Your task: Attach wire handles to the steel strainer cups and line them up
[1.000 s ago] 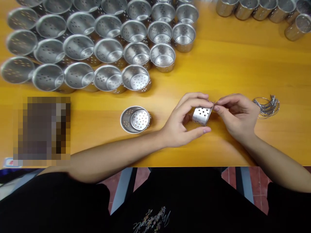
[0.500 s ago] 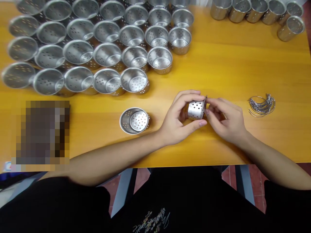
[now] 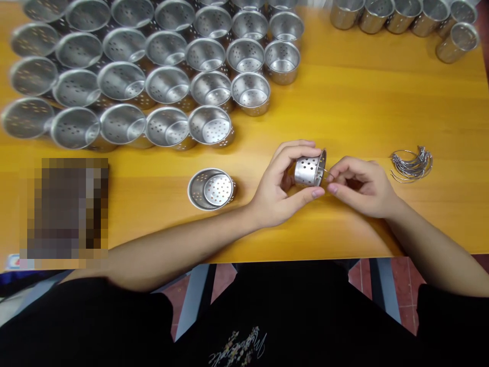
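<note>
My left hand [image 3: 280,186] is closed around a small perforated metal cup [image 3: 305,171], tipped on its side with its mouth to the right. Thumb and fingers clasp it from below and above. Just right of the rim, my right hand [image 3: 357,186] pinches a thin metal wire [image 3: 327,174] whose other end reaches the cup's mouth. Whether the wire is hooked into the cup I cannot tell. Left of my hands a second perforated cup [image 3: 211,189] rests on the table, its holed bottom visible.
Rows of perforated cups [image 3: 210,126] fill the back left of the wooden table [image 3: 344,107]. Several more cups [image 3: 457,43] stand at the back right. A bundle of curved wires [image 3: 412,165] lies to the right. A blurred dark object [image 3: 64,209] is at the left front.
My right hand has drawn slightly right from the cup's rim, so the thin wire between them now shows. The left hand and its cup have hardly moved.
</note>
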`<state>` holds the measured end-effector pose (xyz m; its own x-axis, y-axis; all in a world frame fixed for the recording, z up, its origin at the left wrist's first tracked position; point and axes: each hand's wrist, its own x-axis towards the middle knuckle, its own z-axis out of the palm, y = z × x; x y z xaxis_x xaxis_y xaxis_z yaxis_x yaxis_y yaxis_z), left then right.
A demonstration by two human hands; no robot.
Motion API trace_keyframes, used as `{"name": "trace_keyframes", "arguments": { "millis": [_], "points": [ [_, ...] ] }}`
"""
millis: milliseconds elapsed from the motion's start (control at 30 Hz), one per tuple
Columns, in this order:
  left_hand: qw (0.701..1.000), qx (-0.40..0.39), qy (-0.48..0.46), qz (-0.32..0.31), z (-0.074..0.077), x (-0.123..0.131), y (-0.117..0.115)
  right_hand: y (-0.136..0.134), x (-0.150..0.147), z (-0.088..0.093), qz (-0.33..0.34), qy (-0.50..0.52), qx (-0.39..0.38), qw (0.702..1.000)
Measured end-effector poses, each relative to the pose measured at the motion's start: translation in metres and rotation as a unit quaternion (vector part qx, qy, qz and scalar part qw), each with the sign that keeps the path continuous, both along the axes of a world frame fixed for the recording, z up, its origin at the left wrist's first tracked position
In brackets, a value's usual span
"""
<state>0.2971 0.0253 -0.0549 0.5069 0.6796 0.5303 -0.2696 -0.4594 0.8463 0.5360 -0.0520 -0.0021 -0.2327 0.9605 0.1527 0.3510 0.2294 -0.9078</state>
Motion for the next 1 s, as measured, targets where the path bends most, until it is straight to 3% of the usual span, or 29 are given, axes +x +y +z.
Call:
{"name": "trace_keyframes", "arguments": {
  "millis": [133, 233, 333, 433, 633, 800, 1000],
  "points": [
    [0.999, -0.034, -0.014, -0.035, 0.001, 0.002, -0.002, 0.004, -0.002, -0.003, -0.152, -0.003, 0.027, 0.988],
    [0.998, -0.046, -0.004, -0.053, 0.000, 0.003, -0.003, 0.004, -0.007, -0.004, -0.203, -0.071, 0.092, 0.972],
    [0.997, -0.052, 0.000, -0.049, -0.001, 0.003, -0.004, -0.001, -0.011, -0.004, -0.173, -0.167, 0.174, 0.955],
    [0.997, -0.046, 0.004, -0.058, 0.001, 0.003, -0.004, -0.005, -0.015, -0.003, -0.107, -0.229, 0.184, 0.950],
    [0.997, -0.061, 0.000, -0.039, -0.001, 0.003, -0.003, -0.005, -0.012, -0.003, 0.034, -0.229, 0.210, 0.950],
    [0.998, -0.060, -0.004, -0.002, -0.004, 0.005, 0.000, 0.000, -0.001, 0.001, 0.050, -0.168, 0.186, 0.967],
    [0.998, -0.057, 0.005, -0.012, -0.005, 0.005, 0.001, 0.002, -0.008, 0.001, 0.028, -0.168, 0.178, 0.969]
  ]
}}
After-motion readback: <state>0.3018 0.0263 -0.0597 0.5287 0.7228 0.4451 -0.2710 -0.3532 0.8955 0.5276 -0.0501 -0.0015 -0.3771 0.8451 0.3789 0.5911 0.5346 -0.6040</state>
